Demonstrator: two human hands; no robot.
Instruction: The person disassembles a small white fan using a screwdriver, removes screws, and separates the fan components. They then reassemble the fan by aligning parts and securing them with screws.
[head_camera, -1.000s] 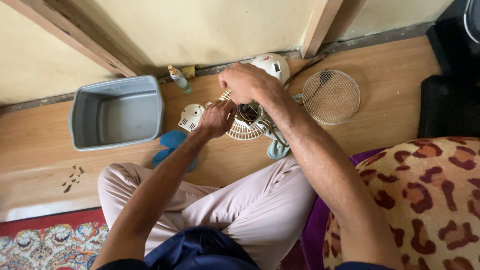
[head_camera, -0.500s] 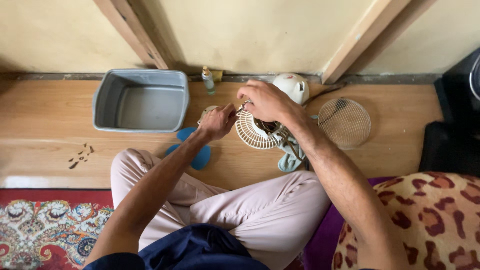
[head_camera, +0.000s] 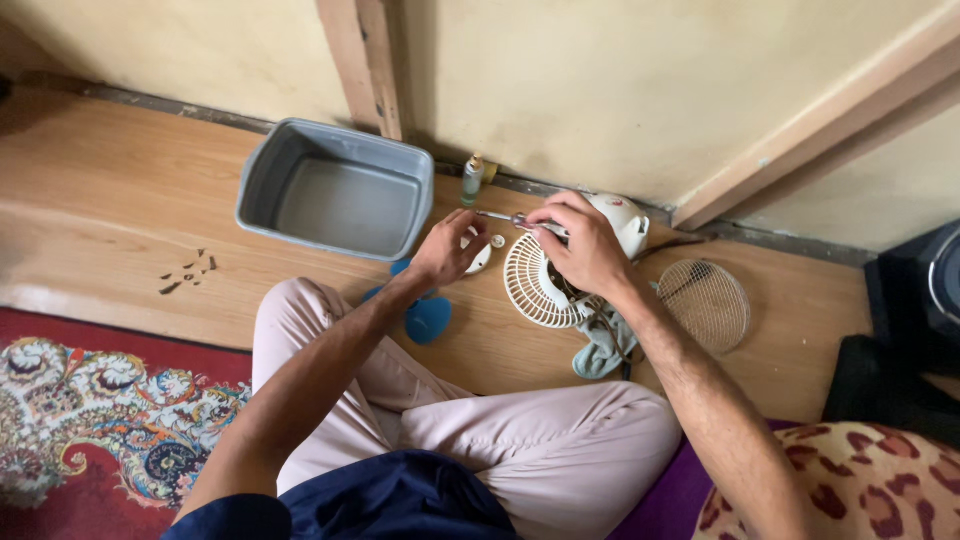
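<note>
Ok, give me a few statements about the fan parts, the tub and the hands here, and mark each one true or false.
1. The right hand holds a screwdriver over the white fan grille. True.
2. The grey plastic tub is full of water. False: it shows only its bare bottom.
3. The round wire guard lies flat on the wooden floor, to the right of the fan. True.
4. The blue fan blade is mounted on the fan. False: it lies loose on the floor by the person's knee.
5. The left hand rests inside the tub. False: it is outside, at a small white part beside the grille.
</note>
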